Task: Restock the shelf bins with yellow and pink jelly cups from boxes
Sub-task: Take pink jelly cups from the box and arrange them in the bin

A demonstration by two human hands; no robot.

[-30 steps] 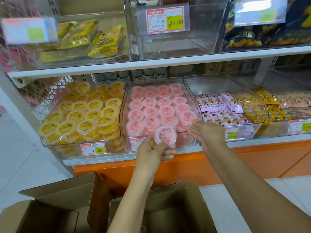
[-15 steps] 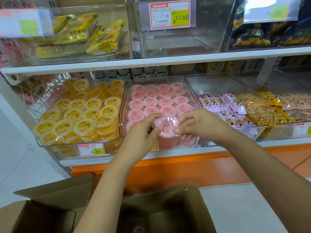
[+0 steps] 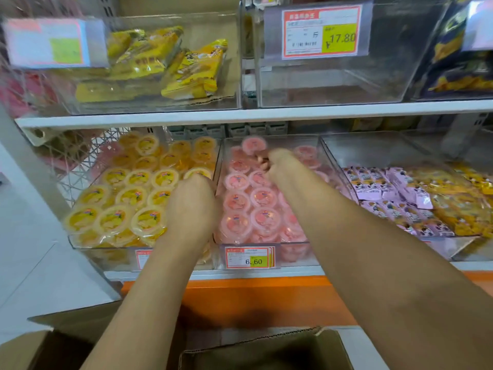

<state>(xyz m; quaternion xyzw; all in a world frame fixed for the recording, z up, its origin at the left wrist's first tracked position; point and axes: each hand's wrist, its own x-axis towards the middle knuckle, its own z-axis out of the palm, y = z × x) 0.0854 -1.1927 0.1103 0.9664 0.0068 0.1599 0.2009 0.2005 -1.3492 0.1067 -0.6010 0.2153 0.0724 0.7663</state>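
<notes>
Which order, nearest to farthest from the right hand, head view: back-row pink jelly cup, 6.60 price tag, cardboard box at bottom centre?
1. Round pink plastic jelly cup, back of the clear bin, at the fingertips of the right hand.
2. Red-and-yellow 6.60 price tag, on the bin's front.
3. Brown cardboard box, bottom centre, below the shelf.

One pink cup [image 3: 254,145] now at rear.

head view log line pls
phase: restocking | right hand: rear of pink bin, at pink jelly cup, grip blurred | left hand: at pink bin's left wall, fingers hidden
</notes>
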